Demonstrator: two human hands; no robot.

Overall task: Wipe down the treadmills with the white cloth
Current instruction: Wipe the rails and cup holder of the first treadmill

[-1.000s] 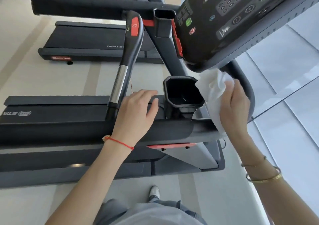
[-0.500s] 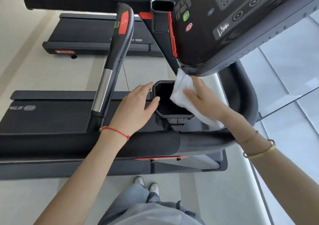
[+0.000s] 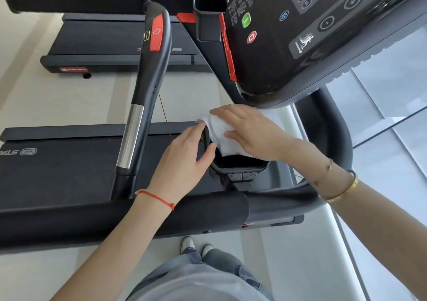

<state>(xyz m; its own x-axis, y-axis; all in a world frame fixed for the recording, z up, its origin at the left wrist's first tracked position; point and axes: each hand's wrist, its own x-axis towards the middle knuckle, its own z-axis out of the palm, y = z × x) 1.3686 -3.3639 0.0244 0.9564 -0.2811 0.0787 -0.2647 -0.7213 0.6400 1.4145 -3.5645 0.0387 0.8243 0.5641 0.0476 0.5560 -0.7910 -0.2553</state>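
The white cloth [image 3: 219, 130] lies bunched over the far left rim of the black cup holder [image 3: 240, 165] on the near treadmill, one end hanging into the cup. My right hand [image 3: 254, 132] presses on it with fingers stretched out flat. My left hand [image 3: 182, 159] holds the holder's left rim, thumb inside the rim and fingers along the outside. The treadmill's console [image 3: 300, 35], with green and red buttons, hangs just above my right hand. Part of the cloth is hidden under my right palm.
A curved side handle [image 3: 150, 81] with a red pad and a chrome section rises left of my left hand. The padded front bar [image 3: 208, 210] crosses below my wrists. A second treadmill [image 3: 115, 44] stands beyond. Glass panels [image 3: 392, 115] run along the right.
My right hand carried the cloth from the console's lower right edge leftward onto the cup holder's rim. My left hand slid from the bar up to the holder's left rim.
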